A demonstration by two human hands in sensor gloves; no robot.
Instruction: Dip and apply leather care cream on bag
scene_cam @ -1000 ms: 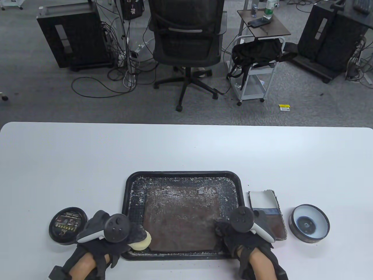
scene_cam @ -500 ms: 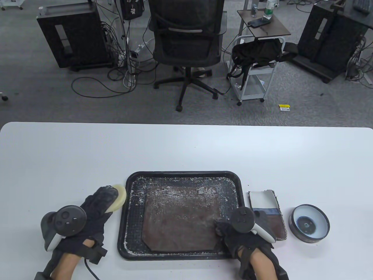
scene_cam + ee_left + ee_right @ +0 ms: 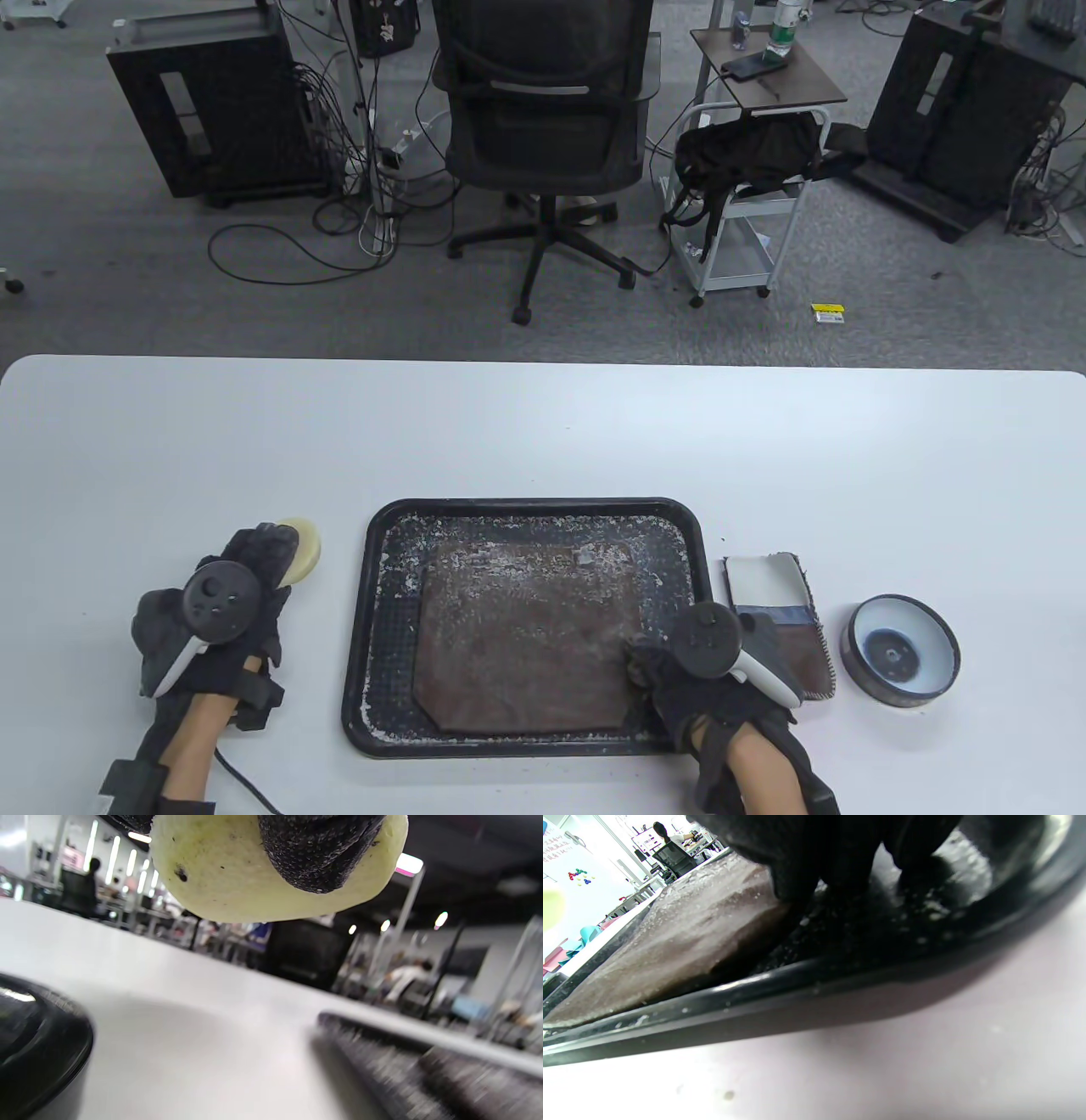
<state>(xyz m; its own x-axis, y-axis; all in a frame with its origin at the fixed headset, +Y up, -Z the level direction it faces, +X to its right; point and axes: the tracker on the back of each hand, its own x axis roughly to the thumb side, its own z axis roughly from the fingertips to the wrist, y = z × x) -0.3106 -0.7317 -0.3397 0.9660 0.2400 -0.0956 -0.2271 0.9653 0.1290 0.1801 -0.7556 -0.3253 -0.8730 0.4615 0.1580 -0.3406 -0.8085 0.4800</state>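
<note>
I have my left hand [image 3: 222, 615] off the tray, its fingers [image 3: 316, 851] curled around the pale yellow round foam sponge [image 3: 299, 548], which hangs clear above the white worktop [image 3: 543, 424]. From the left wrist view the sponge looks soft and domed, speckled with a few dark flecks, and a black glossy round lid [image 3: 38, 1043] sits just below and to the side. I judge the sponge is held here because it needs more cream, though the open round tin with the pale inside [image 3: 901, 650] lies well apart, past the tray's far side.

My right hand [image 3: 721, 671] rests on the near right corner of the brown flat leather bag [image 3: 526, 641], fingertips [image 3: 797, 878] pressing down, probably to keep it from sliding. Whether those fingers curl round the edge I cannot tell. The bag lies flat in the black rectangular plastic tray [image 3: 386, 526], both dusted with whitish residue over a matte, grainy surface.
</note>
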